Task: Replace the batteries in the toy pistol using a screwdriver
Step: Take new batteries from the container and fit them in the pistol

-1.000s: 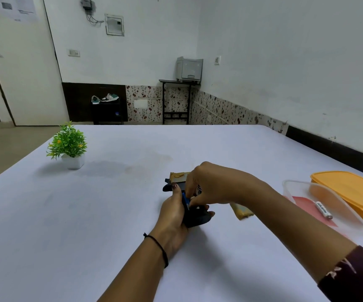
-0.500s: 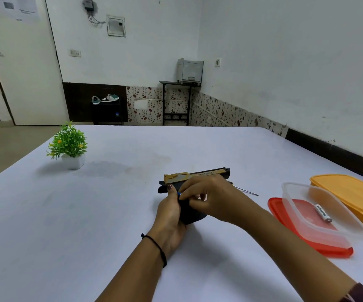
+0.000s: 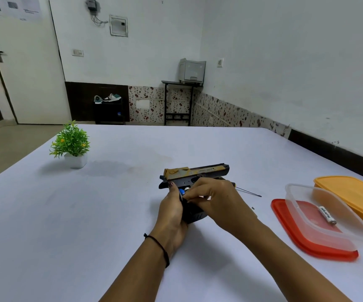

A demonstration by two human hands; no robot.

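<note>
A: Where is the toy pistol (image 3: 194, 174)?

B: Near the middle of the white desk (image 3: 67, 214), lying on its side, gold slide on the far edge and barrel pointing right. Its black grip points back toward the person.

A: And the hands?

B: The left hand (image 3: 171, 211) wraps the grip from the left side, thumb up along the frame. The right hand (image 3: 214, 198) comes across from the right, its fingers (image 3: 192, 196) pinched narrowly at the top of the grip.

A: Pinched on what?

B: A small blue-ended piece (image 3: 182, 191) shows just at the fingertips, likely a battery. I cannot tell whether they actually grip it or only touch it.

A: The screwdriver?

B: A thin screwdriver (image 3: 249, 192) lies on the desk just behind the right hand, tip pointing right; its handle is mostly hidden.

A: Anything else?

B: To the right, a clear container (image 3: 295, 192) sits on a red lid (image 3: 285, 216), with one white battery (image 3: 326, 215) inside. An orange box (image 3: 350, 192) stands just beyond it. A small potted plant (image 3: 71, 144) is well apart at the far left.
</note>
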